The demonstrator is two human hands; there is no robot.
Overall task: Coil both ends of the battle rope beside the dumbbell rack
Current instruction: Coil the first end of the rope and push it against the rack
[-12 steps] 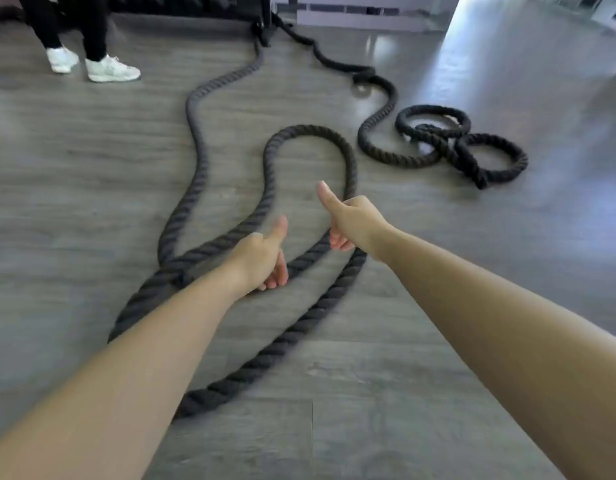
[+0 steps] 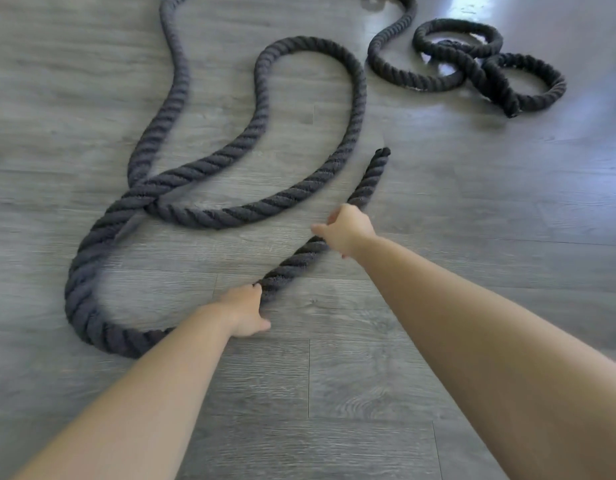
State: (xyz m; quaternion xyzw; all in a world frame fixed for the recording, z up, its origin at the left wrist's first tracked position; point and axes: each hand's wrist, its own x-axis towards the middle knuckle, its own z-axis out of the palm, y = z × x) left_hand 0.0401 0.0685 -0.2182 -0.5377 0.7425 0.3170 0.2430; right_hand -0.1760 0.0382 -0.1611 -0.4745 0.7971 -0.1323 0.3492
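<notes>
Head view: you are reaching both arms down to the rope (image 2: 202, 216), which is lying in loose loops on the floor (image 2: 368, 393). Your left hand (image 2: 246, 311) is curling its grip round the rope low down; your right hand (image 2: 348, 230) is gripping it nearer the free end (image 2: 382, 154). The other end (image 2: 472, 64) is lying coiled far right.

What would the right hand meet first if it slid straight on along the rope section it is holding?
Probably nothing but more of the same battle rope: the right hand grips it a short way below its free end. Past that end the wooden floor looks free; the coiled pile lies farther right, likely off that line.
</notes>
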